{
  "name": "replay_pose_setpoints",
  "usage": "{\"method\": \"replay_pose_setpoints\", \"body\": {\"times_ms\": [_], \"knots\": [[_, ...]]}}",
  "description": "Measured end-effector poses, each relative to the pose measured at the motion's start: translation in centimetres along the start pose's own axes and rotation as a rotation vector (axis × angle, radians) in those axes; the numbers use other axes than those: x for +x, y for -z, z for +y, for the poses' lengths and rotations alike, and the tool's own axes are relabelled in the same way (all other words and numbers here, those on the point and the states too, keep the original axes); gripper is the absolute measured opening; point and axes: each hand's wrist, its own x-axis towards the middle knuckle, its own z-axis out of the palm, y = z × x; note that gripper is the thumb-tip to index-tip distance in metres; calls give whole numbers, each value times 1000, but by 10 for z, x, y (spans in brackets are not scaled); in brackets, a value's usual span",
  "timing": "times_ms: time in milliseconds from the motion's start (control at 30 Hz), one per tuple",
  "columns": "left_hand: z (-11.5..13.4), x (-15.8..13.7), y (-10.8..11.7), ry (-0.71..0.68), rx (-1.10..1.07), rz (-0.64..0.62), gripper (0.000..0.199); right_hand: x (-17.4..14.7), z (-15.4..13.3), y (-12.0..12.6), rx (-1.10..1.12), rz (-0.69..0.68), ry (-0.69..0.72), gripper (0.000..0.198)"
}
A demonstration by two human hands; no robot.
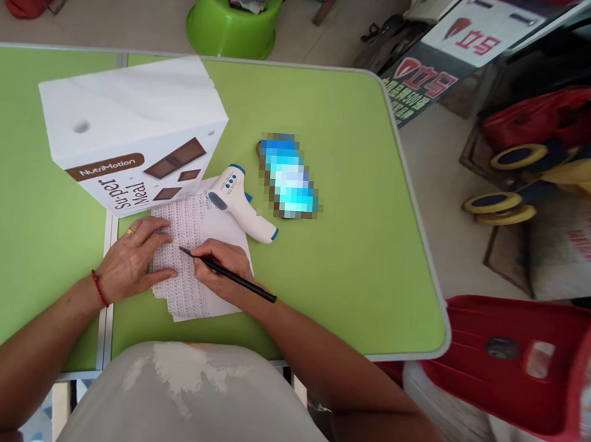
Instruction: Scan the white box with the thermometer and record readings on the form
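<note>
Sheets of paper (187,268) covered in dense rows of writing lie on the green table. My left hand (136,254) rests on their left edge, fingers spread, a ring on one finger and a red cord at the wrist. In my right hand (225,265) is a black pen (241,283), its tip at the written rows near the sheet's middle. A white and blue infrared thermometer (243,208) lies over the paper's upper right part. Behind the sheets stands a white box (136,124) printed "NutriMotion". A phone (289,176) with a blurred, lit screen lies right of the thermometer.
The green table (362,272) has a pale metal rim and a seam at left. Beyond its far edge stands a green stool (232,24). A red plastic chair (511,367) is at the lower right, with yellow-wheeled items (506,207) and a sack (574,245) further up.
</note>
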Motion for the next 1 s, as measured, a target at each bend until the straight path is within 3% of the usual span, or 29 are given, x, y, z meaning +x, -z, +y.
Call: {"method": "replay_pose_setpoints", "body": {"times_ms": [233,1000], "knots": [[-1,0,0,16,-19,-9,37,1,1,-2,-15,-4,-29,13],[-1,0,-1,-25,16,12,37,1,1,-1,4,20,67,13]]}}
